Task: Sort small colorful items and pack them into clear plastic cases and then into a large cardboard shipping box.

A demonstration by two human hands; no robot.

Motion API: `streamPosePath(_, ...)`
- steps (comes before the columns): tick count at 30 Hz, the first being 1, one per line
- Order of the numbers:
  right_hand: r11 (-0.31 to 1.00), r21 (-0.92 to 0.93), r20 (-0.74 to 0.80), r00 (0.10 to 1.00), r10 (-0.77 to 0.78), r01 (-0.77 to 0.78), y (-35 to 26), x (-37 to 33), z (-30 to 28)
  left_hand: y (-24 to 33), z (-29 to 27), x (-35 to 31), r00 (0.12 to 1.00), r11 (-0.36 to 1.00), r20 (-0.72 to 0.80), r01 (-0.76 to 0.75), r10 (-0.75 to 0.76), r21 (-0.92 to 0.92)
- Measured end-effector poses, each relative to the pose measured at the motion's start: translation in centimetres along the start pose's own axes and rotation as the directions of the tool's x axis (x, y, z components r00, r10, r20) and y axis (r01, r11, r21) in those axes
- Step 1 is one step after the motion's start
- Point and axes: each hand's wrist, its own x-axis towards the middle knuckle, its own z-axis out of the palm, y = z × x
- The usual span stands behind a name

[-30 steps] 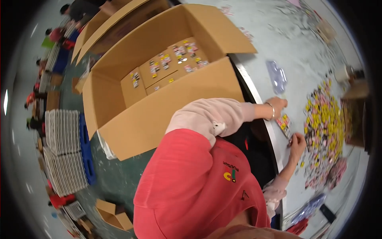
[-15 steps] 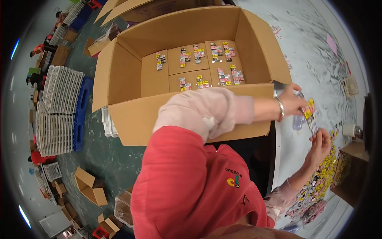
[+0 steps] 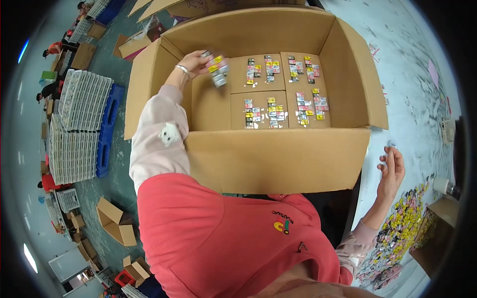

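Note:
Inside the left end of a large cardboard box (image 3: 278, 159), my left hand (image 3: 195, 62) is closed on a flat cluster of small rectangular pieces (image 3: 217, 69), coloured pink, yellow, grey and black. The cluster is slightly blurred and tilted above the box floor. Several similar clusters (image 3: 272, 68) lie in rows on the box floor, with shiny glints around them like clear film. Over the pale table at the right, my right hand (image 3: 391, 174) has its fingers partly curled. A small shiny bit (image 3: 391, 144) shows at its fingertips, too small to name.
A heap of loose yellow, pink and black pieces (image 3: 397, 223) spreads over the table (image 3: 417, 119) beside my right forearm. A brown box (image 3: 437, 228) stands beyond it. Stacked white crates (image 3: 74, 149) on blue pallets (image 3: 105, 134) and open cartons (image 3: 117, 223) stand on the floor at left.
My left hand has swung from the table at right into the left end of the box, carrying the cluster. My right hand has let go of it. A cluster there earlier is now hidden or gone.

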Motion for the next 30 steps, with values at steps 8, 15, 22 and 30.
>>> streamPosePath(8, 0.983, -0.131, -0.113, 0.987, 0.110, -0.125, 1.9, -1.6, -3.3, -6.4, -8.9, 9.0, 0.968, 0.928, -0.194, 0.213, -0.158, 0.307)
streamPosePath(15, 0.968, -0.194, -0.164, 0.978, 0.127, -0.158, 2.1, -2.4, -4.1, -11.2, -12.6, 11.9, 0.828, 0.664, -0.408, 0.060, 0.384, 0.746)
streamPosePath(22, 0.924, -0.356, -0.141, 0.985, 0.097, -0.142, 2.5, -2.9, -4.0, -8.6, -6.2, 8.5, 0.815, 0.335, -0.440, 0.322, 0.378, 0.885)
streamPosePath(30, 0.917, -0.366, -0.147, 0.983, 0.112, -0.160, 3.1, -3.8, -5.0, -15.9, -5.7, 4.0, 0.952, 0.134, -0.141, 0.108, 0.272, 0.985)
